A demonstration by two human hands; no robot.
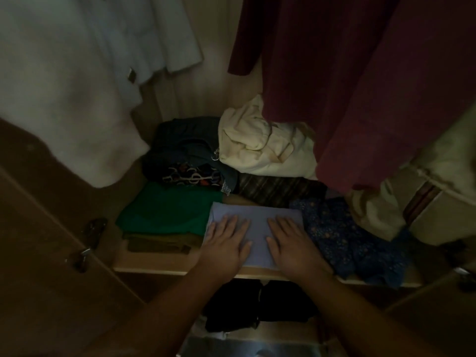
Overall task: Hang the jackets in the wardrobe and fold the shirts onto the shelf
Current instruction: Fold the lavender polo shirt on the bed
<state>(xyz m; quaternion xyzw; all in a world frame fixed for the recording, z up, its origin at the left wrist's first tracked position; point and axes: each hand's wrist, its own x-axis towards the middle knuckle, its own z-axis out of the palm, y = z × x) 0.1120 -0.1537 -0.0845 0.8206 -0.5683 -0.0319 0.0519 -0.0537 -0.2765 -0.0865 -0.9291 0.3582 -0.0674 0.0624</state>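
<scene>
Two hands lie flat on a folded pale blue shirt (257, 220) that sits at the middle of the shelf's (159, 266) front edge. The left hand (226, 246) rests on the shirt's left half and the right hand (291, 246) on its right half, both palms down with fingers straight and slightly spread, pressing the cloth and gripping nothing. Just left of the shirt, towards the shelf's left end, a folded green garment (170, 210) tops an olive one (159, 242). Touching the shirt's right side, a blue patterned cloth (347, 238) lies loosely and spills over the front edge near the right end. Behind the shirt lies a dark striped cloth (273, 189); further back a cream bundle (262, 148) is heaped, with a dark navy garment (185, 143) at the back left. A maroon jacket (360, 86) hangs above the shelf's right half, its hem over the cream bundle, and a pale jacket (64, 86) hangs above the left. Black clothes (257, 305) sit on the level below the front edge. The light is dim.
</scene>
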